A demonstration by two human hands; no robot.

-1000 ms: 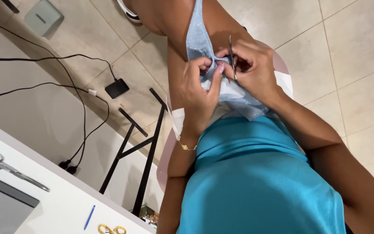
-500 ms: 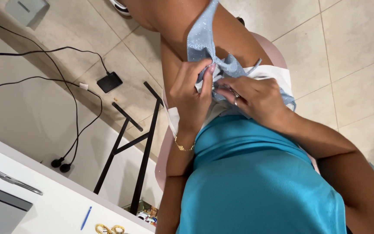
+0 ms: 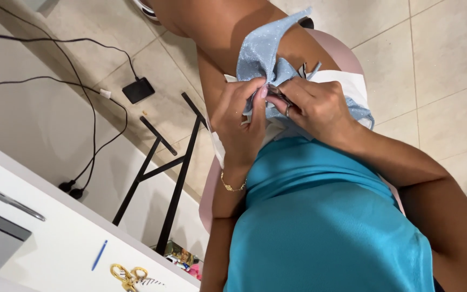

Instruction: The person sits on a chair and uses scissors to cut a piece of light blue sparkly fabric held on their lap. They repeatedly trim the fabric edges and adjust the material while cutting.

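A piece of light blue fabric [image 3: 268,62] is held over the lap, above a white cloth [image 3: 347,86] that is spread across the thighs. The fabric's lower edge is pinched by the left hand [image 3: 239,121], whose fingers [image 3: 256,92] are pressed together on it. Just beside it, touching the same bunched edge, the right hand [image 3: 314,108] is seen with its fingers closed around a small dark metal tool [image 3: 282,100]; what kind of tool it is cannot be told. A thin gold bracelet [image 3: 232,186] is worn on the left wrist. The upper corner of the fabric is left free and hangs over the knee.

Little room is left between the two hands, while open tiled floor [image 3: 433,48] is seen to the right. To the left, a white counter [image 3: 55,243] is set well apart from the hands, its edge running diagonally; gold-handled scissors [image 3: 125,276], a blue pen [image 3: 99,254] and a long metal tool [image 3: 6,197] lie on it. Black cables [image 3: 82,103] are trailed across the floor beyond the counter's black frame [image 3: 163,162].
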